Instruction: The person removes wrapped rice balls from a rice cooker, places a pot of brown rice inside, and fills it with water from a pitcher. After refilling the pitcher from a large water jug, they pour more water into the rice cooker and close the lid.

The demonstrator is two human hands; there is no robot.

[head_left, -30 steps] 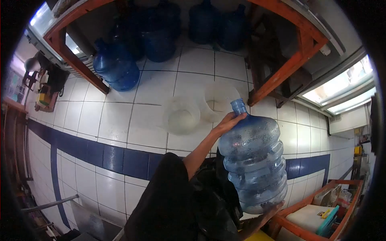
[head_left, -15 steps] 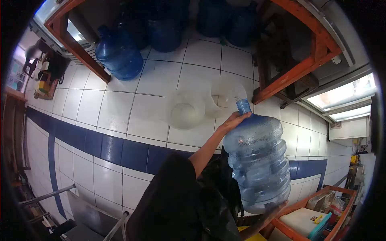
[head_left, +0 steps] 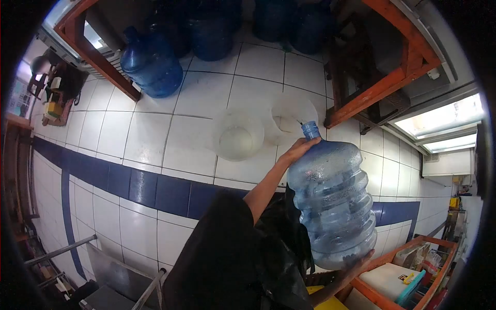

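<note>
A large clear-blue water jug (head_left: 336,196) is held tilted in front of my body, its neck (head_left: 310,131) pointing up and left toward the translucent buckets. My left hand (head_left: 300,151) is wrapped round the jug just below the neck. Under its base, my right hand (head_left: 356,262) supports the jug, with the fingers partly visible. Something thin and dark, too small to make out, shows at the jug's mouth. On the tiles stand two translucent white buckets, the left bucket (head_left: 238,135) and the right bucket (head_left: 293,111), the latter close to the mouth.
Blue water jugs (head_left: 151,64) stand on the floor at the back, several in shadow. Orange frames (head_left: 385,90) flank the floor. To the lower right, an orange rack (head_left: 436,276) holds a white lidded container (head_left: 390,281). A metal-framed chair (head_left: 119,271) is at lower left.
The jug has shifted slightly, with its neck a little higher and further left and its base slightly right. Both hands have kept hold of it. The buckets stay on the floor.
</note>
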